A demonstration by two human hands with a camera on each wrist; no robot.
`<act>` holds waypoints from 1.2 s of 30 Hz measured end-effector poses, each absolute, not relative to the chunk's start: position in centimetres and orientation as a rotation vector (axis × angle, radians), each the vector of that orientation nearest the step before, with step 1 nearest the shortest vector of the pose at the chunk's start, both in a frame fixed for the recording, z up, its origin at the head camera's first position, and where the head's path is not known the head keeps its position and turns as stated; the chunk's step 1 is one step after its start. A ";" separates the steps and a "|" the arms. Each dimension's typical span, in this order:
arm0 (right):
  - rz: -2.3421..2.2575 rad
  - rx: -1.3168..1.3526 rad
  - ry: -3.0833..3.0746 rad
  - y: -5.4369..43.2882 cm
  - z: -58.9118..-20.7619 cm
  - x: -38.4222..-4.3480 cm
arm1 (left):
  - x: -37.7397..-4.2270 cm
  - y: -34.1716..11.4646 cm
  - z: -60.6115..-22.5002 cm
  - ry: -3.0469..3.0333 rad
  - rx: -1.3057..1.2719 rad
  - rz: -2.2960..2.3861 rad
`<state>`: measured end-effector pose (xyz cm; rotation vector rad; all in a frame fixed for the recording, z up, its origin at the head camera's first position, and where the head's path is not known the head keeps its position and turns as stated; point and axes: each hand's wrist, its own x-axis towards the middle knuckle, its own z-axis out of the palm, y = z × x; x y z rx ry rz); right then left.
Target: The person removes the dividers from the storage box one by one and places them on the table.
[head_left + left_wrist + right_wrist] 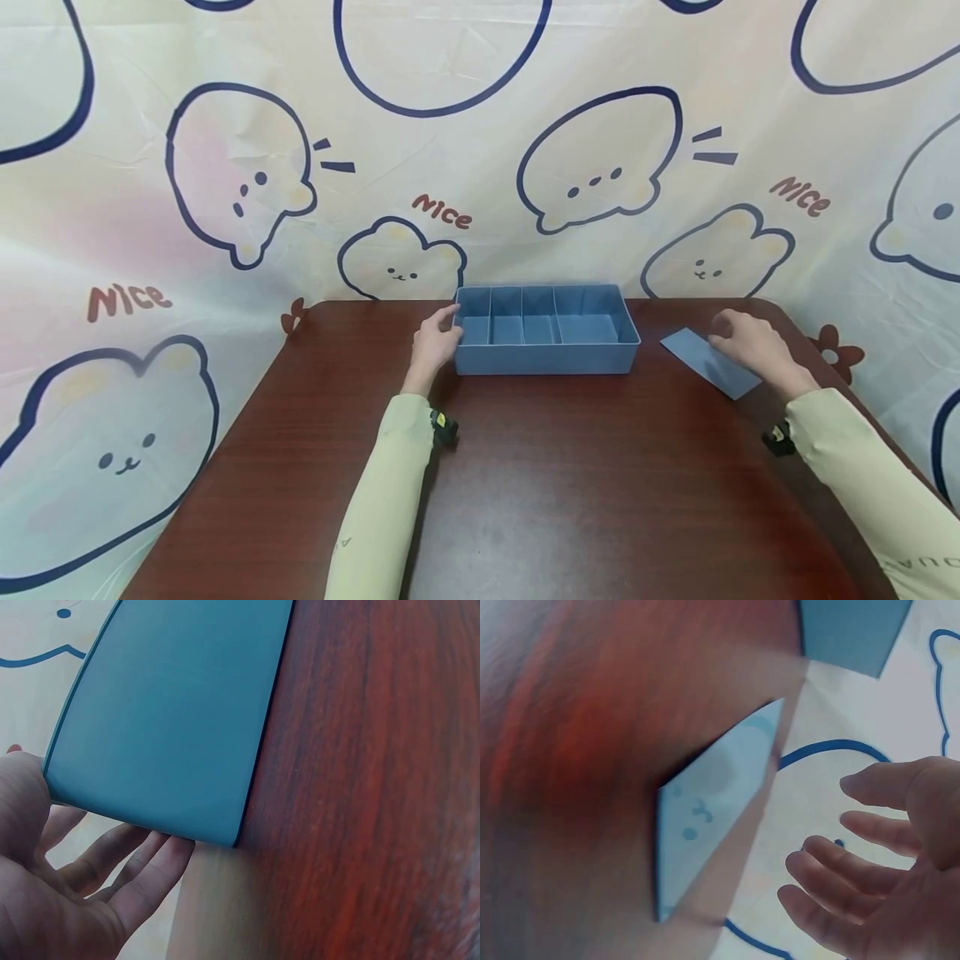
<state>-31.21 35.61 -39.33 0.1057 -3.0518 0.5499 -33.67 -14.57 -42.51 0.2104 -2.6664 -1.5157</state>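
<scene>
One left hand there is gripping the box at nine o'clock; at three, the right hand is hovering loose-fingered near the blue panel.

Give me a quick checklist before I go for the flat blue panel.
1. Box upright on the table: ok.
2. Left grip at the box's left end: ok.
3. Panel lying flat, apart from the box: ok.
4. Right grip touching the panel: not ok, a gap shows in the right wrist view.
5. Panel's underside undamaged: cannot tell, hidden.
</scene>
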 end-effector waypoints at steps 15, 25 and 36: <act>0.628 0.148 -2.938 32.8 -37.1 -30.8 | -33.7 -14.5 -42.7 -2.674 0.226 -1.515; 0.674 0.228 -2.843 30.1 -35.9 -31.0 | -33.7 -14.5 -42.6 -2.681 0.241 -1.528; 0.749 0.244 -2.826 27.3 -35.4 -31.6 | -33.7 -14.4 -42.4 -2.679 0.238 -1.531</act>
